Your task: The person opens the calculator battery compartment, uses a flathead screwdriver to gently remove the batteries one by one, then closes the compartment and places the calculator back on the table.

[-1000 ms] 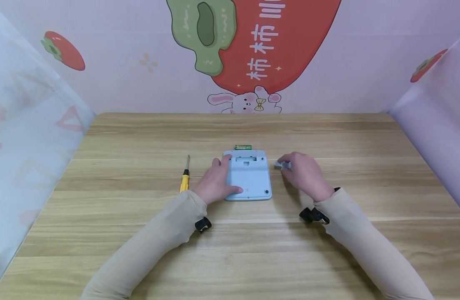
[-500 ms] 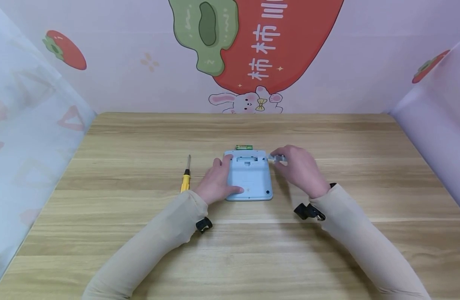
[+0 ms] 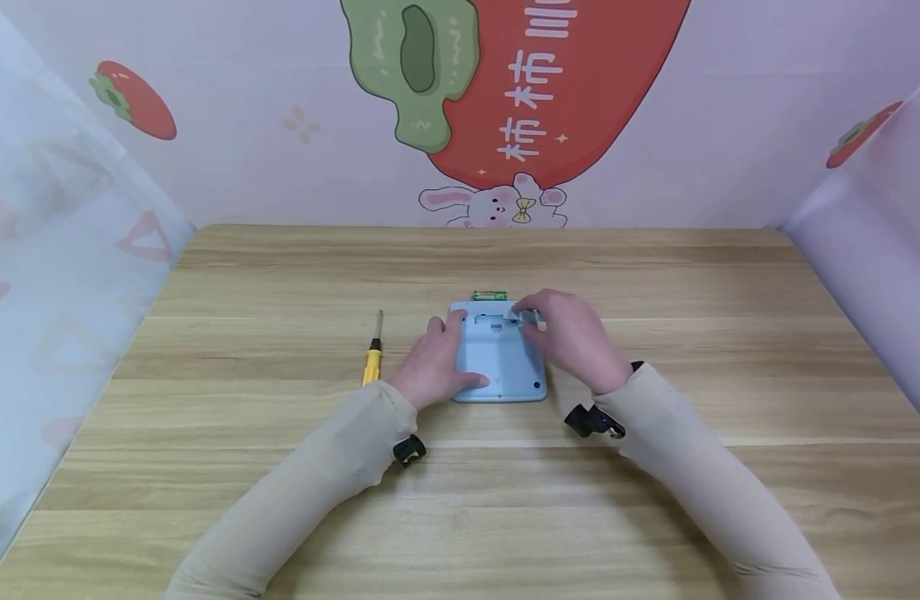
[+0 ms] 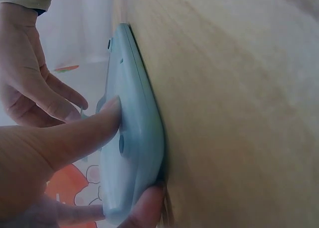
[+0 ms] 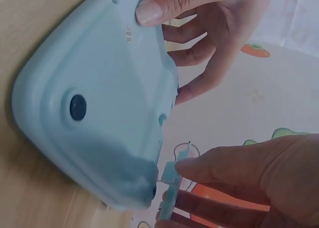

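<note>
A light blue calculator [image 3: 508, 362] lies face down on the table, its battery compartment [image 3: 490, 320] uncovered near the far end. My left hand [image 3: 433, 367] grips its left side, the thumb [image 4: 94, 131] on the back and fingers at the edge. Between the thumb and fingers of my right hand [image 3: 576, 337] is a small light blue battery cover [image 5: 172, 188], held tilted over the right part of the compartment. The fingers partly hide the cover in the head view. Just beyond the calculator's far edge lies a green battery [image 3: 490, 295].
To the left of the left hand lies a screwdriver [image 3: 372, 358] with a yellow handle, its tip facing away. The wooden table [image 3: 280, 275] ends at a printed backdrop behind, with more printed sheets at both sides.
My right hand has carried the battery cover leftward from the table beside the calculator to above its compartment. The left hand keeps its hold, and the calculator stays where it was.
</note>
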Demonstrator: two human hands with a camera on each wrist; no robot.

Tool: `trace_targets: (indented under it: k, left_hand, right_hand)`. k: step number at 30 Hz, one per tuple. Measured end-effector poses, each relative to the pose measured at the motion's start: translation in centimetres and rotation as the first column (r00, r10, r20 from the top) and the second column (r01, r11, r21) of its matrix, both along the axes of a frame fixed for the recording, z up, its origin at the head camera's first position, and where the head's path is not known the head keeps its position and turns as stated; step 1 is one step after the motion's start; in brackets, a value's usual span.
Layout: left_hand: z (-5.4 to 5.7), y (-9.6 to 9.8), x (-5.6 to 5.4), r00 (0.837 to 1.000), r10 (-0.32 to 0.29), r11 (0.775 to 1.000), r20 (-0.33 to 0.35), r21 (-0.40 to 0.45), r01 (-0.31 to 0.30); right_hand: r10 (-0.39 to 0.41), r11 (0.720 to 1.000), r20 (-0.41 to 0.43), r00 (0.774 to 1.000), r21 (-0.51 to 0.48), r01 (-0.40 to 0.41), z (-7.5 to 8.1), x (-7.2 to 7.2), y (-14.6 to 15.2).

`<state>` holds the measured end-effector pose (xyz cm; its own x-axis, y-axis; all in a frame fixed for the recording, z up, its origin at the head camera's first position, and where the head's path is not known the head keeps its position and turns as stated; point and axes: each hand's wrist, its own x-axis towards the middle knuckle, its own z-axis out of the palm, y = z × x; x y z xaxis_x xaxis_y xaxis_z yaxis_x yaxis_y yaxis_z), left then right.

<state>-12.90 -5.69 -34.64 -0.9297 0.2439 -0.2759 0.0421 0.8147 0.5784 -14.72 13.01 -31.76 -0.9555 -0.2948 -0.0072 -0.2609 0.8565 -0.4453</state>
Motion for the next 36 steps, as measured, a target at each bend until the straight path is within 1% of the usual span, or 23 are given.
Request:
trace_targets:
  k: [9, 18, 29, 36]
  left_hand:
    - [-0.1, 0.0, -0.1, 1.0, -0.009, 1.0, -0.003, -0.003, 0.009]
    - [-0.1, 0.0, -0.1, 1.0, -0.009, 1.0, -0.002, -0.007, 0.009]
    - [-0.2, -0.2, -0.1, 1.0, -0.023, 1.0, -0.021, 0.003, 0.023]
    - [-0.1, -0.2, 0.0, 0.999, -0.028, 1.0, -0.023, 0.007, 0.028]
  right_hand:
    - [0.037, 0.999, -0.016, 0.999, 0.009, -0.037, -0.2, -0.2, -0.9]
    - [0.074, 0.997, -0.032, 0.997, 0.02, -0.074, 0.0, -0.2, -2.0]
    - [0.116, 0.992, -0.049, 0.992, 0.056, -0.113, -0.4, -0.7, -2.8]
    - [0.127, 0.99, -0.04, 0.991, 0.061, -0.124, -0.4, -0.8, -3.0]
